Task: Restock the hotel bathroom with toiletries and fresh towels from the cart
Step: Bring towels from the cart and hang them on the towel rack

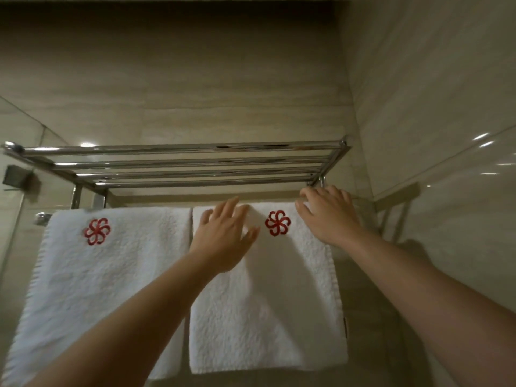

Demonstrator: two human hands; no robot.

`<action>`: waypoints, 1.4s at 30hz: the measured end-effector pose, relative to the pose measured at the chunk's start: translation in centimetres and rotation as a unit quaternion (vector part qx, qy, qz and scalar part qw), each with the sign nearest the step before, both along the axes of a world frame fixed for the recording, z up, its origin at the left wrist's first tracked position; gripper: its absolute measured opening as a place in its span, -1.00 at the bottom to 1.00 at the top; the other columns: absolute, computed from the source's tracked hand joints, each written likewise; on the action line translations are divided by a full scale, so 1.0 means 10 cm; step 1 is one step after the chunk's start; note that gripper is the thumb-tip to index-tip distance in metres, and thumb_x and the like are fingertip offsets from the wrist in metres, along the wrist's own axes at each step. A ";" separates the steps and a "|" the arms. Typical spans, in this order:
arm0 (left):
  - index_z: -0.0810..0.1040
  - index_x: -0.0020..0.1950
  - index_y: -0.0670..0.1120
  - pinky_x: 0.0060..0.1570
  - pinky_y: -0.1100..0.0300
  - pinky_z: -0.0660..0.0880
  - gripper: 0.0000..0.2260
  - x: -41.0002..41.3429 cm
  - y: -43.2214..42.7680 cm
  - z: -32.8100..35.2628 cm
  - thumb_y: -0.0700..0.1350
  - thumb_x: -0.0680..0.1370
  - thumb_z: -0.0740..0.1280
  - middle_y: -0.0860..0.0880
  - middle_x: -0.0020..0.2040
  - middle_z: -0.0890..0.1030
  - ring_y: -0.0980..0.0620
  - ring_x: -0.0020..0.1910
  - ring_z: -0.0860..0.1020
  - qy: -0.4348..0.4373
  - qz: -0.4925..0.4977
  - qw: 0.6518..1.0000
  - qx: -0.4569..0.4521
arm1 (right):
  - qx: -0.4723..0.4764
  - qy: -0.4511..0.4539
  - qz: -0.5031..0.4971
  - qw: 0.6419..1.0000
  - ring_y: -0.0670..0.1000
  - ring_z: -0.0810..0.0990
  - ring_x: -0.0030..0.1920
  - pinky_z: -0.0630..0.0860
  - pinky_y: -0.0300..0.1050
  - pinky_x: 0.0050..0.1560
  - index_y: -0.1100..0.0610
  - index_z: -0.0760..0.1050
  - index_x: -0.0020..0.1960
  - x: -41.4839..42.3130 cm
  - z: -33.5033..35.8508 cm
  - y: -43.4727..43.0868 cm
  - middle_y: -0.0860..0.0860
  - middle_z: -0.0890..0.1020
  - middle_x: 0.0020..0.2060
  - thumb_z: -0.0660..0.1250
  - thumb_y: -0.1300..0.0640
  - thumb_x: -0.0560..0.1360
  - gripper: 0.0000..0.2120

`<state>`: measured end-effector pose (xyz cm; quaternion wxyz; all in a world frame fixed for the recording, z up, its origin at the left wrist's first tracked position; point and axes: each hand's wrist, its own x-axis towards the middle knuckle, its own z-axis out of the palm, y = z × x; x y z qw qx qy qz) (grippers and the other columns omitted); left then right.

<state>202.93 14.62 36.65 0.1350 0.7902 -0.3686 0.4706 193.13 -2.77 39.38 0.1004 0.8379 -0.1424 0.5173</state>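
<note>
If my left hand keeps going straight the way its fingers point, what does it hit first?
Probably the top fold of the right towel over its bar; the left hand already lies flat on it. Beyond that comes the tiled wall, though depth is unclear.

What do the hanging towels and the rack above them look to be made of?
Towels: white looped terry, probably cotton, judging by the nubby pile; red stitched flower emblem. Rack: polished metal tubing, chrome or stainless, with mirror-like highlights.

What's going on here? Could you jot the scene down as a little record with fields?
place: tiled bathroom wall
rack: chrome shelf rack, nothing on it
left towel: white, red emblem, hanging from the bar
right towel: white, red emblem, hanging beside it
left hand: flat on right towel, fingers spread
right hand: at right towel's top right corner
</note>
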 end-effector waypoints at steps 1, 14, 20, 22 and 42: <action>0.11 0.48 0.04 0.46 -0.04 -0.03 -0.51 -0.07 0.01 -0.04 0.19 0.59 -0.02 0.00 0.53 0.06 -0.01 0.51 0.02 -0.008 -0.011 1.000 0.013 | -0.008 0.002 0.000 1.000 0.08 0.33 0.32 0.22 0.04 0.32 0.06 0.30 0.35 -0.06 -0.03 0.05 0.02 0.46 0.30 -0.03 -0.08 0.61 -0.60; 0.41 0.27 0.01 0.22 0.13 0.42 -0.65 -0.89 0.81 -0.68 0.12 0.60 0.04 0.02 0.25 0.46 0.07 0.17 0.45 0.160 -0.146 0.958 0.186 | 0.051 0.186 -0.012 0.981 0.01 0.52 0.08 0.44 -0.07 0.05 0.02 0.29 0.37 -1.21 -0.74 0.86 -0.01 0.56 0.12 0.10 -0.06 0.58 -0.61; 0.45 0.22 -0.02 0.17 0.15 0.45 -0.68 -1.19 1.30 -0.90 0.10 0.60 0.09 0.01 0.21 0.52 0.07 0.13 0.50 0.200 -0.182 0.922 0.278 | 0.122 0.318 -0.063 0.938 0.05 0.49 0.14 0.44 -0.07 0.08 0.05 0.40 0.27 -1.78 -1.02 1.41 0.04 0.52 0.21 0.15 -0.06 0.57 -0.67; 0.46 0.19 -0.03 0.14 0.15 0.46 -0.69 -1.32 1.41 -0.95 0.10 0.60 0.09 0.01 0.17 0.54 0.05 0.09 0.51 0.212 -0.190 0.910 0.300 | 0.134 0.355 -0.073 0.922 0.06 0.48 0.16 0.41 -0.11 0.10 0.06 0.41 0.28 -1.95 -1.11 1.57 0.06 0.51 0.22 0.15 -0.06 0.58 -0.66; 0.42 0.27 0.02 0.16 0.10 0.46 -0.64 -3.46 1.65 -1.43 0.16 0.57 0.12 0.06 0.19 0.53 0.08 0.13 0.51 0.181 -0.398 0.813 0.385 | 0.259 0.396 -0.188 0.861 -0.06 0.49 0.02 0.44 -0.07 0.13 -0.06 0.38 0.28 -4.39 -1.77 2.33 -0.13 0.50 -0.01 0.12 -0.14 0.57 -0.67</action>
